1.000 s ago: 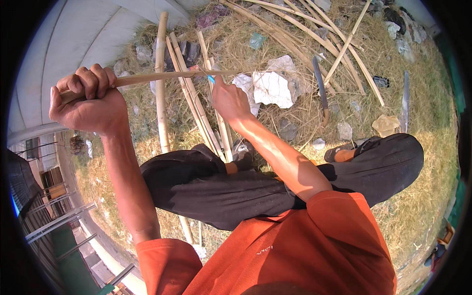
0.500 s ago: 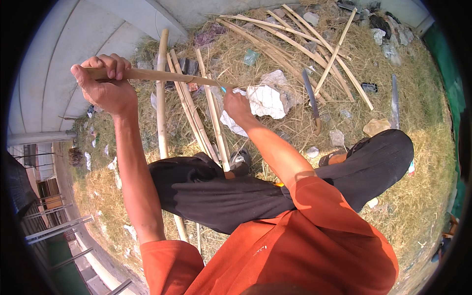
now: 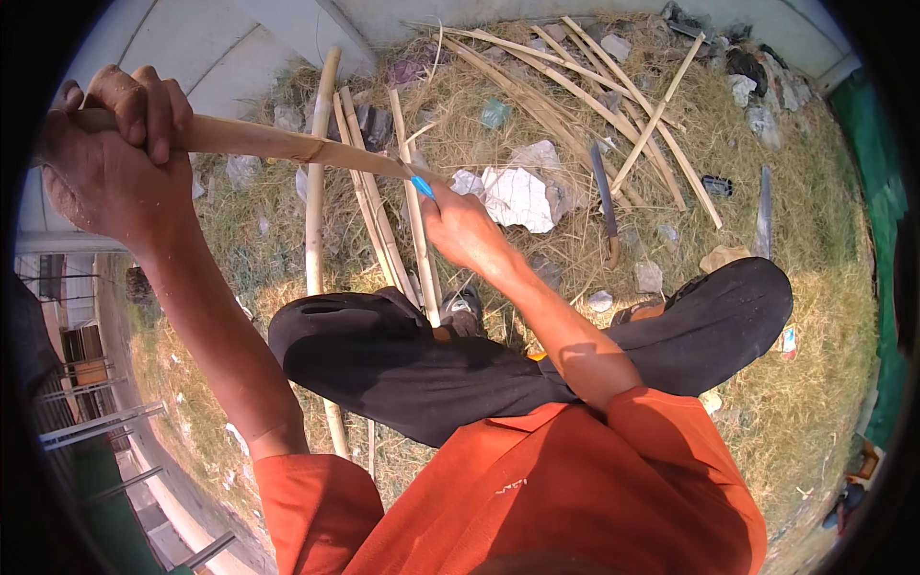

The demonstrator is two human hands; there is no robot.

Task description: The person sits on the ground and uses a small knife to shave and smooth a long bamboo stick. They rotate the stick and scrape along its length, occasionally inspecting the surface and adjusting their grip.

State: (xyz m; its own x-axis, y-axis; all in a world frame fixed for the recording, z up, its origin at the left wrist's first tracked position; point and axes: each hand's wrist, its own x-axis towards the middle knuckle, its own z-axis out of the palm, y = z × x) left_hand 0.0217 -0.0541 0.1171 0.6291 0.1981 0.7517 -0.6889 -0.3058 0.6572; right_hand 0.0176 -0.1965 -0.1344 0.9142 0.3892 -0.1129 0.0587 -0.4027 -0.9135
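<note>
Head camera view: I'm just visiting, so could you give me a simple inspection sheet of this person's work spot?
Surface: dry grass, part sunlit, part shaded.
Things in use: bamboo strip held raised; blue tool at its far end, cutting edge not discernible.
Clutter: split bamboo pieces, bamboo pole, curved blade with wooden handle, straight metal blade, broken white slab, teal scrap.
Hands: left hand closed around the strip's near end; right hand closed on the blue tool.
Cables: nothing seen.
Surroundings: pale wall ahead, green sheeting at right.
</note>
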